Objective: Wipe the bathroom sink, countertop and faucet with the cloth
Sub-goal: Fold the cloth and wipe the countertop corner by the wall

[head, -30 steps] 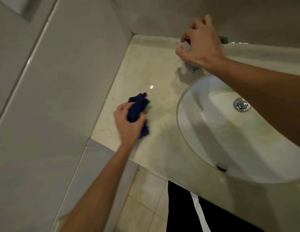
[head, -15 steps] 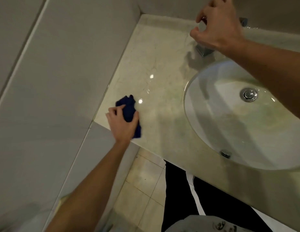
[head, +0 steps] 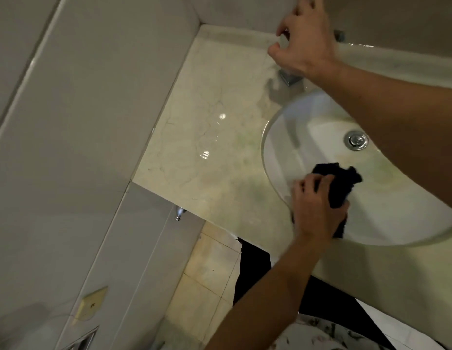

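Observation:
My left hand (head: 314,208) grips a bunched dark blue cloth (head: 339,184) and presses it on the inner left wall of the white oval sink (head: 396,210), just inside the rim. My right hand (head: 303,44) hovers over the chrome faucet (head: 289,78) at the back of the beige marble countertop (head: 207,147). Its fingers are curled and apart with nothing in them, and it hides most of the faucet. The chrome drain (head: 356,140) shows in the basin beside my right forearm.
A grey tiled wall (head: 81,122) bounds the countertop on the left and meets the back wall in a corner. A small chrome valve (head: 179,213) sticks out below the counter edge. Beige floor tiles (head: 207,274) and my dark trousers lie underneath.
My left hand has carried the cloth from the countertop's front left edge rightward into the sink basin. My right hand stays above the faucet.

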